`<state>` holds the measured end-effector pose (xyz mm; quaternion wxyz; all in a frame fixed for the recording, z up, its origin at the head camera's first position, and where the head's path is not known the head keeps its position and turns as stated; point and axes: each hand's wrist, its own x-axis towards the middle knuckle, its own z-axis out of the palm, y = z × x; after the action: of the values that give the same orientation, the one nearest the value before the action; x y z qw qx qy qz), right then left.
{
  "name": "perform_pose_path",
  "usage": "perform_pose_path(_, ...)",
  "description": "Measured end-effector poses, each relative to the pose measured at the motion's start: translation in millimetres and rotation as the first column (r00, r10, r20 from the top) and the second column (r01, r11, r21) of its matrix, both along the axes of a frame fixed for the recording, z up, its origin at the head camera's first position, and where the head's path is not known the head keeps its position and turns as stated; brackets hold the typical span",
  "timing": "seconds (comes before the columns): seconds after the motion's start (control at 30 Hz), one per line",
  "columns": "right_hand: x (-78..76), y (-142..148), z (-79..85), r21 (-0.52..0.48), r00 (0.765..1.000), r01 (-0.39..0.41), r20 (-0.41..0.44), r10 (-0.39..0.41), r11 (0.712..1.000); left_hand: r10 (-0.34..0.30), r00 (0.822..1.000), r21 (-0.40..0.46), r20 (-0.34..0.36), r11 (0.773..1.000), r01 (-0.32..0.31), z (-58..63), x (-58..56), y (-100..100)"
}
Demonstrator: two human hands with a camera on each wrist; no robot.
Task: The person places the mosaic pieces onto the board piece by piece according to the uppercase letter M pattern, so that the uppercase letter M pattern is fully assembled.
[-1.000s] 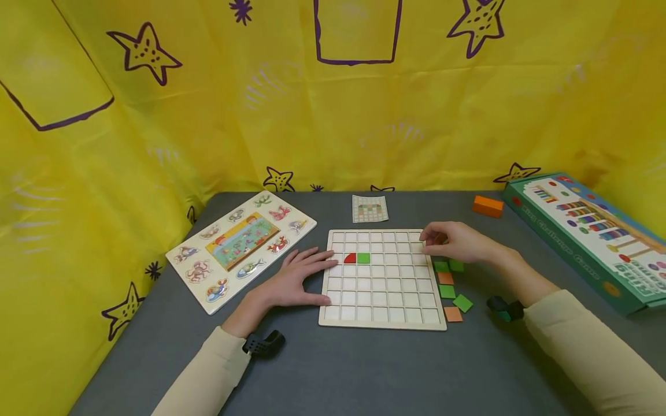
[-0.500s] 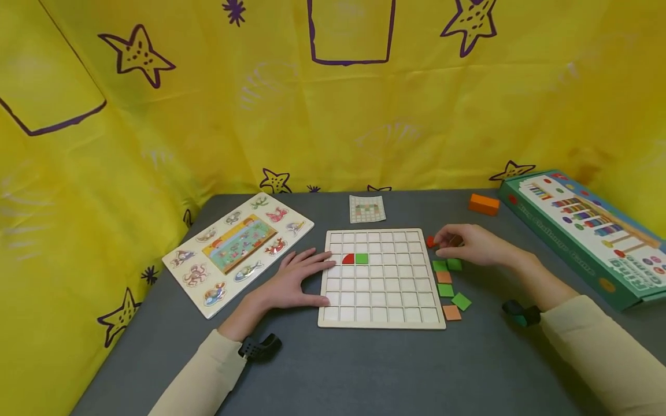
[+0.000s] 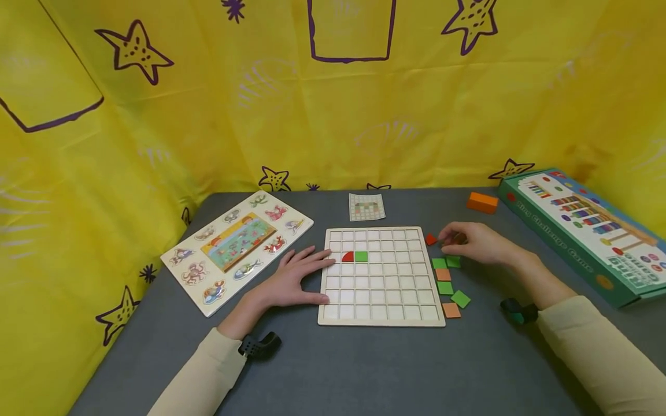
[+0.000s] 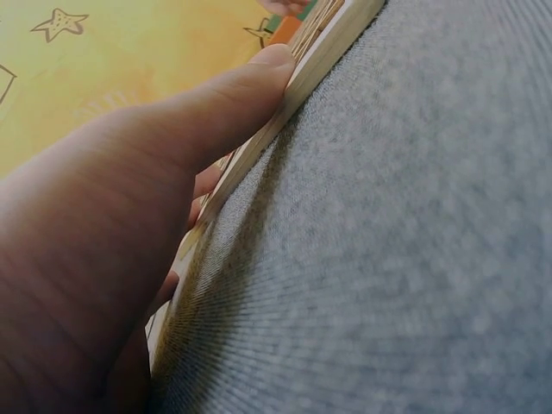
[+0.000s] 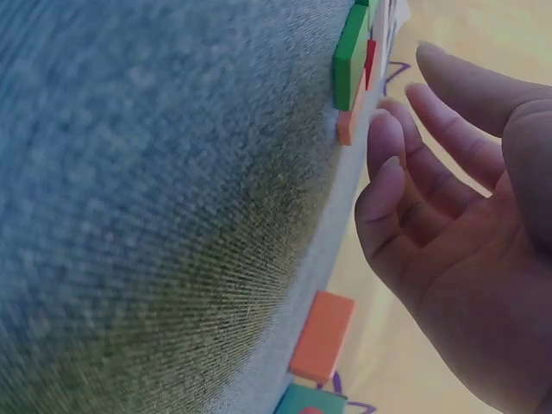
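Observation:
My left hand (image 3: 293, 283) rests on the left edge of a wooden grid board (image 3: 392, 283), its fingers spread. In the left wrist view the thumb (image 4: 250, 82) lies along the board's rim. On the board sit a red rounded tile (image 3: 348, 256) and, beside it, a green square tile (image 3: 361, 256). My right hand (image 3: 476, 241) hovers off the board's right side, near a small red piece (image 3: 430, 238) on the table. The right wrist view shows its fingers loosely bent, thumb apart, nothing between them. Several green and orange tiles (image 3: 444, 288) lie below that hand.
A pattern card (image 3: 366, 207) lies behind the board. To the left is a sea-animal puzzle board (image 3: 236, 251). At the back right stand an orange block (image 3: 482, 202) and a green game box (image 3: 583, 231). A yellow cloth (image 3: 333, 127) hangs behind the grey table (image 3: 343, 370).
My right hand has moved right, away from the board's upper right corner. The small red piece, earlier hidden, now shows beside the board. My left hand stays in place.

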<state>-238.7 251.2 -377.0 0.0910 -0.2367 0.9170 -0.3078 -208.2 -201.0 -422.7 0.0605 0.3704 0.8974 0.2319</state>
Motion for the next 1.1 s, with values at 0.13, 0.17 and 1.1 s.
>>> perform_pose_path(0.13,-3.7,2,-3.1,0.026,1.0,0.006,0.001,-0.006,1.0,-0.004,1.0,-0.001,0.001,1.0,0.004,-0.5,-0.8,1)
perform_pose_path(0.17,-4.9,3,-3.5,0.035,1.0,0.003,-0.002,-0.003,0.999,-0.003,1.0,-0.002,0.003,1.0,0.003,-0.4,-1.1,1)
perform_pose_path(1.1,-19.3,5,2.2,0.109,0.998,-0.034,0.059,0.028,0.993,-0.016,1.0,0.013,0.0,1.0,0.016,0.6,0.1,0)
